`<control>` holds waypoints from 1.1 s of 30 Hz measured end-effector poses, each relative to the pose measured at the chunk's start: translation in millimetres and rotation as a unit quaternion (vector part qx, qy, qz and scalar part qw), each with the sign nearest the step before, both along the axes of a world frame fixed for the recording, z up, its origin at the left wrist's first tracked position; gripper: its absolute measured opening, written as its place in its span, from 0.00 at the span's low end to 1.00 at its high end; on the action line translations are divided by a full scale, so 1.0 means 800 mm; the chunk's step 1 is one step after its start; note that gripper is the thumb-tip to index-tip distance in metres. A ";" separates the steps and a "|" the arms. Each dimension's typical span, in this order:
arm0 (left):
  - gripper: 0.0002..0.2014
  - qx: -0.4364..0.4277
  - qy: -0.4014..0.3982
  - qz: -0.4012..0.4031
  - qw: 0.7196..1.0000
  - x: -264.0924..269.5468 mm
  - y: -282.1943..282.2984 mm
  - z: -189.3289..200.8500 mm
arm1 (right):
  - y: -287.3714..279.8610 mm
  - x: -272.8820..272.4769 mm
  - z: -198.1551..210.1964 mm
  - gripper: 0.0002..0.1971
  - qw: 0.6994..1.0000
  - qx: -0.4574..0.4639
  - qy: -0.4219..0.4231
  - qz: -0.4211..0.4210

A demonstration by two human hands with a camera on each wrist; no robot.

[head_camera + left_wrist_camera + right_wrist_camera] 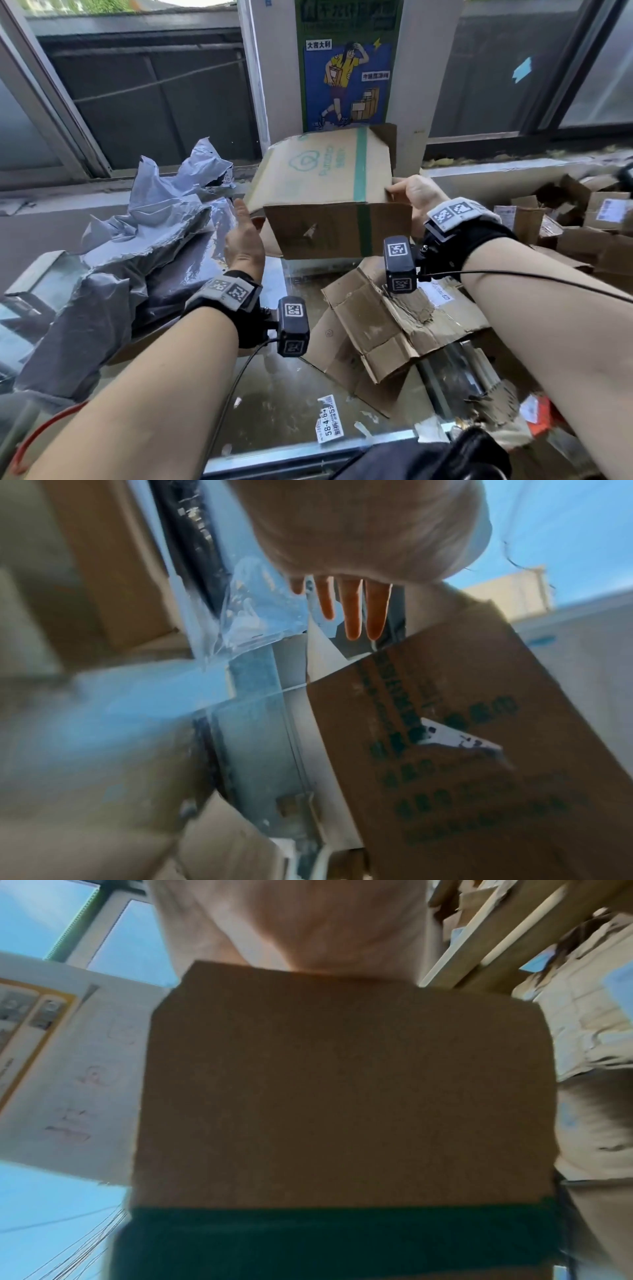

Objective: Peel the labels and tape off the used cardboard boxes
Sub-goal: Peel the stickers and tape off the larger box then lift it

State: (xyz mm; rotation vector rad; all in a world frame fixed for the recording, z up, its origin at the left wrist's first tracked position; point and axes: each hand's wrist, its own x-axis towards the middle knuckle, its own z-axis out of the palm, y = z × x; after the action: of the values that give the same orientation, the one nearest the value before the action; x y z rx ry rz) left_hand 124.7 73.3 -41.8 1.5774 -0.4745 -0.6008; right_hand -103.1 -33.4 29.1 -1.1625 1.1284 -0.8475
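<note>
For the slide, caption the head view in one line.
Right hand grips the green-taped cardboard box by its corner while the open left hand reaches toward its other side.

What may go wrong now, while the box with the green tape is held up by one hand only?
The right hand grips the cardboard box only at one corner, and the open left hand does not touch it, so the box may tilt or slip. If it falls, it lands on the torn cardboard below. The green tape looks firmly stuck and may tear the surface.
</note>
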 end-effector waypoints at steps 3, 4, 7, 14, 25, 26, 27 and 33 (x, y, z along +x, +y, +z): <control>0.43 -0.052 -0.033 -0.055 0.997 -0.006 -0.002 0.012 | -0.008 -0.014 -0.014 0.08 0.999 0.020 0.020 -0.017; 0.36 -0.086 0.015 -0.090 0.992 -0.010 -0.002 0.019 | -0.008 -0.016 -0.019 0.06 0.999 0.032 0.018 -0.020; 0.24 -0.107 0.127 -0.222 0.961 -0.023 0.001 0.030 | -0.004 -0.019 -0.027 0.09 0.998 0.050 0.033 -0.017; 0.26 -0.004 0.085 -0.304 0.949 -0.004 0.009 0.012 | -0.012 -0.043 -0.031 0.19 0.995 0.024 0.033 -0.090; 0.27 0.079 -0.058 -0.201 0.975 -0.009 -0.001 0.004 | -0.012 -0.059 -0.049 0.20 0.999 0.019 -0.002 -0.040; 0.28 0.088 -0.032 -0.243 0.966 -0.009 0.001 0.004 | -0.012 -0.063 -0.052 0.20 0.999 0.023 0.001 -0.033; 0.29 0.093 0.004 -0.284 0.954 -0.007 0.005 0.004 | -0.012 -0.066 -0.055 0.21 1.000 0.023 0.004 -0.019; 0.22 0.031 0.131 -0.342 0.930 -0.002 0.017 0.002 | -0.017 -0.069 -0.057 0.21 1.000 -0.004 -0.008 -0.017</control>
State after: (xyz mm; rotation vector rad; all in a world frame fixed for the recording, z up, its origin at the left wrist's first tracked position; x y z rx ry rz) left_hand 123.2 87.1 -40.2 1.3423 -0.8131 -1.3492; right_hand -158.5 -46.9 -16.1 -1.1444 1.1357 -0.8855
